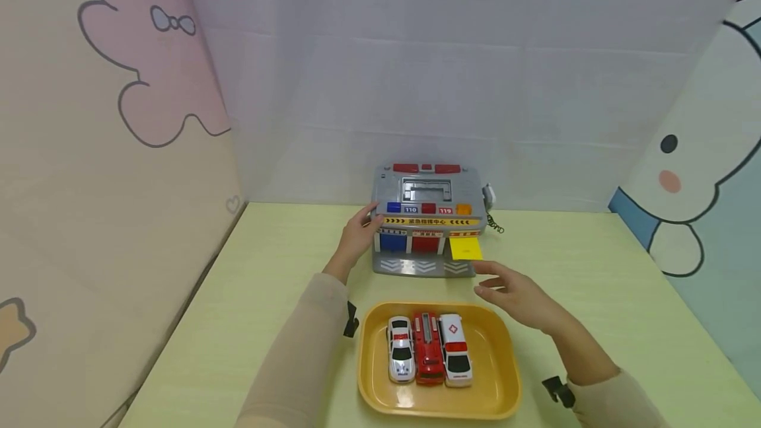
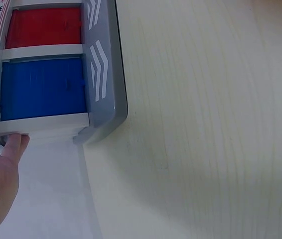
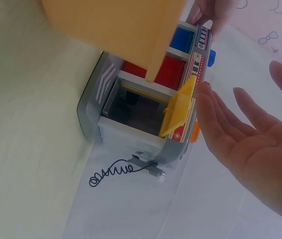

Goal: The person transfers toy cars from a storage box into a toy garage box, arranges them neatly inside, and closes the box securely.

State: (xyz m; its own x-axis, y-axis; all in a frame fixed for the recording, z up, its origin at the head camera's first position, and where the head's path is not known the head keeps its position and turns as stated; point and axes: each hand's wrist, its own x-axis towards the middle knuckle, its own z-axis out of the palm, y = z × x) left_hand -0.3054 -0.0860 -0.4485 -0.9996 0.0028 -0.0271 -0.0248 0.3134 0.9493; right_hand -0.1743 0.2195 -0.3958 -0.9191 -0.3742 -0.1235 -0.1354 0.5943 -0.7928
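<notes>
A grey toy emergency station (image 1: 428, 216) stands at the back of the table. My left hand (image 1: 357, 236) rests on its left side, fingers lying along the edge beside the blue door (image 2: 44, 89). Next to that is a red door (image 1: 425, 244), also down. The yellow door (image 1: 466, 248) at the right is swung up, and the right wrist view shows the dark bay (image 3: 136, 109) behind it. My right hand (image 1: 517, 296) hovers just in front of the yellow door with fingers spread and holds nothing.
In front stands a yellow tray (image 1: 502, 395) holding a police car (image 1: 401, 352), a red fire truck (image 1: 428, 349) and an ambulance (image 1: 456, 352). A toy handset (image 1: 489, 197) with a coiled cord hangs at the station's right side. A white curtain (image 1: 446, 84) hangs behind.
</notes>
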